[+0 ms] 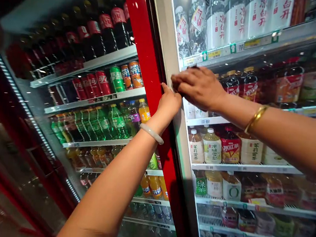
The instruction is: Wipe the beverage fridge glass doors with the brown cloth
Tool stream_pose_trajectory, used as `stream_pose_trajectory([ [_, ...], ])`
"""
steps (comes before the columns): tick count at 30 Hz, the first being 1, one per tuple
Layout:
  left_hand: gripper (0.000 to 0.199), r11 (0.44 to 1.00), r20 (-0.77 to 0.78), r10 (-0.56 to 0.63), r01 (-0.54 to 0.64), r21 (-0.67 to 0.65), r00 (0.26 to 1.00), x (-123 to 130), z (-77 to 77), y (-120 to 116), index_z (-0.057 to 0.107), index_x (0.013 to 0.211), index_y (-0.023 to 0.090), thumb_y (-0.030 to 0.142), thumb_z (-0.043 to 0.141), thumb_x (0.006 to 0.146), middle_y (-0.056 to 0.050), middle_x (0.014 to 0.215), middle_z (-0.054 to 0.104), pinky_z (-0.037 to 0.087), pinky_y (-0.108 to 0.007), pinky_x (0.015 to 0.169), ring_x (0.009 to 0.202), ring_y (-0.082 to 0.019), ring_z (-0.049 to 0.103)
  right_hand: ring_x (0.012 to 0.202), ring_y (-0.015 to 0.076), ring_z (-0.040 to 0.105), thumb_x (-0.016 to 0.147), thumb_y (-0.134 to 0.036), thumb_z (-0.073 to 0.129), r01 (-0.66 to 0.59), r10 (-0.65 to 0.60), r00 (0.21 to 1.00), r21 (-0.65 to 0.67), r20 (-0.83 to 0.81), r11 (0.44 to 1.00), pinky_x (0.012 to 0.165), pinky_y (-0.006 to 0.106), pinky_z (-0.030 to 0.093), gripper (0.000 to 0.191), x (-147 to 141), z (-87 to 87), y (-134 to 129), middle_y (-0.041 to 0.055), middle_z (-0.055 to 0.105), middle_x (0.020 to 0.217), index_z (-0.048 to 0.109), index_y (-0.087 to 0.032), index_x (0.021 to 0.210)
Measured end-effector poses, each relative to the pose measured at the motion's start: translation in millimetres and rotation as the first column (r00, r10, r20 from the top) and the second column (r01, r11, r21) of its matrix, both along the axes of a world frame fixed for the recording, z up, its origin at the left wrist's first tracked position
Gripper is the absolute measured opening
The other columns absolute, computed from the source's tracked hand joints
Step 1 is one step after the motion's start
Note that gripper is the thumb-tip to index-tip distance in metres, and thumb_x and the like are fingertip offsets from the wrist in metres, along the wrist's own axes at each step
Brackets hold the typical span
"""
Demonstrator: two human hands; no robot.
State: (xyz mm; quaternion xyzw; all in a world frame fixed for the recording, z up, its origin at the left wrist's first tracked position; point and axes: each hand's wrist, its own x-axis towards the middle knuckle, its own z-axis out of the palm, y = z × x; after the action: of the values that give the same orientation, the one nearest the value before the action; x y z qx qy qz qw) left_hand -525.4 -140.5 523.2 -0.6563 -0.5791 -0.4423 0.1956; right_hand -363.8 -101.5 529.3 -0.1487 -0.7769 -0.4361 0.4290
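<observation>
Right where the red frame [149, 58] meets the pale frame [163, 26]

So the left hand [169, 104] is up against the join between these frames, mostly curled with one finger poking out. Can't tell if it's actually gripping anything. Right hand [198, 87] is just beside it, on the pale side, fingers bent and pretty blurry, so no idea whether it's holding something either. There's a stone-looking bangle [151, 133] below the left hand and a gold bangle [254, 119] further up the other arm.

Left of the left hand you've got red cans [103, 83] and a green can [117, 80], with cola bottles [107, 22] higher up and green bottles [117, 122] lower down. Above the right hand: water bottles [215, 25]. Below it, a row of drink bottles [212, 147] on a white shelf [225, 167].
</observation>
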Motion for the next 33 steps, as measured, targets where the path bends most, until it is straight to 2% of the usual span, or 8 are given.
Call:
stream_pose_trajectory([
  [3,0.082,0.990,0.296,-0.078,0.108,-0.086,0.952,12.9,-17.8,-7.2,0.005,0.164,0.002,0.042,0.042,0.103,-0.023,0.167,0.036,0.034,-0.044,0.127,0.154,-0.033,0.039,0.138,0.0307,0.046,0.111,-0.039,0.037,0.057,-0.070,0.987,-0.090,-0.144,0.994,0.109,0.048,0.035,0.045,-11.3,15.4,-8.6,0.0137,0.050,0.155,0.056,-0.011,0.140],
  [6,0.078,0.975,0.427,-0.114,0.184,-0.126,0.897,21.4,-48.6,-29.1,0.007,0.164,0.001,0.043,0.038,0.105,-0.024,0.171,0.024,0.024,-0.044,0.131,0.159,-0.031,0.027,0.140,0.0313,0.045,0.111,-0.040,0.034,0.082,-0.101,0.978,-0.106,-0.184,0.991,0.107,0.047,0.036,0.047,-18.4,1.1,-13.0,0.0120,0.049,0.155,0.062,-0.011,0.134],
  [10,0.078,0.950,0.450,-0.185,0.276,-0.144,0.874,27.5,-107.2,-52.6,0.009,0.166,0.007,0.044,0.040,0.104,-0.017,0.175,0.007,0.016,-0.041,0.133,0.163,-0.025,0.008,0.138,0.0247,0.050,0.109,-0.036,0.042,0.081,-0.088,0.989,-0.062,-0.120,0.995,0.105,0.045,0.039,0.032,-10.6,-55.5,-14.1,0.0047,0.057,0.152,0.069,-0.025,0.123],
  [13,0.078,0.950,0.486,-0.109,0.234,-0.205,0.867,34.5,-147.3,-59.6,0.008,0.166,0.009,0.042,0.041,0.104,-0.016,0.175,0.002,0.010,-0.040,0.133,0.162,-0.023,0.000,0.138,0.0233,0.051,0.107,-0.031,0.048,0.038,-0.043,0.995,-0.064,-0.086,0.997,0.108,0.046,0.037,0.026,-1.9,-105.8,-14.0,0.0013,0.061,0.150,0.069,-0.029,0.121],
  [19,0.077,0.911,0.470,0.098,0.111,-0.397,0.877,41.4,-196.6,-70.1,0.011,0.164,-0.002,0.031,0.042,0.101,-0.023,0.172,0.018,0.025,-0.039,0.131,0.161,-0.028,0.022,0.137,0.0200,0.053,0.105,-0.023,0.052,-0.025,0.027,0.999,-0.088,0.024,0.996,0.106,0.044,0.036,0.024,7.0,-194.9,-26.3,-0.0026,0.064,0.147,0.071,-0.032,0.118],
  [24,0.074,0.907,0.349,0.174,-0.011,-0.422,0.921,42.1,-209.6,-72.0,0.017,0.163,-0.001,0.023,0.042,0.098,-0.025,0.171,0.024,0.028,-0.039,0.129,0.160,-0.029,0.027,0.140,0.0204,0.052,0.107,-0.024,0.048,-0.006,0.026,0.997,-0.274,0.069,0.962,0.107,0.044,0.037,0.029,11.3,-228.2,-39.6,-0.0023,0.059,0.153,0.069,-0.031,0.126],
  [28,0.066,0.915,0.334,0.217,-0.072,-0.397,0.917,47.0,-202.6,-67.3,0.028,0.159,-0.003,0.017,0.039,0.097,-0.030,0.165,0.037,0.028,-0.042,0.129,0.158,-0.032,0.032,0.143,0.0224,0.049,0.107,-0.025,0.045,-0.004,-0.006,1.000,-0.456,-0.021,0.890,0.113,0.047,0.034,0.034,3.9,-233.6,-45.5,0.0002,0.056,0.156,0.066,-0.031,0.133],
  [33,0.056,0.914,0.364,0.263,-0.109,-0.392,0.893,46.8,-196.4,-67.1,0.042,0.151,0.002,0.017,0.038,0.097,-0.030,0.156,0.049,0.037,-0.041,0.124,0.151,-0.032,0.045,0.140,0.0265,0.051,0.106,-0.025,0.046,-0.045,-0.016,0.992,-0.474,-0.124,0.879,0.111,0.051,0.036,0.038,-7.9,-239.0,-50.2,0.0044,0.059,0.153,0.064,-0.029,0.139],
])
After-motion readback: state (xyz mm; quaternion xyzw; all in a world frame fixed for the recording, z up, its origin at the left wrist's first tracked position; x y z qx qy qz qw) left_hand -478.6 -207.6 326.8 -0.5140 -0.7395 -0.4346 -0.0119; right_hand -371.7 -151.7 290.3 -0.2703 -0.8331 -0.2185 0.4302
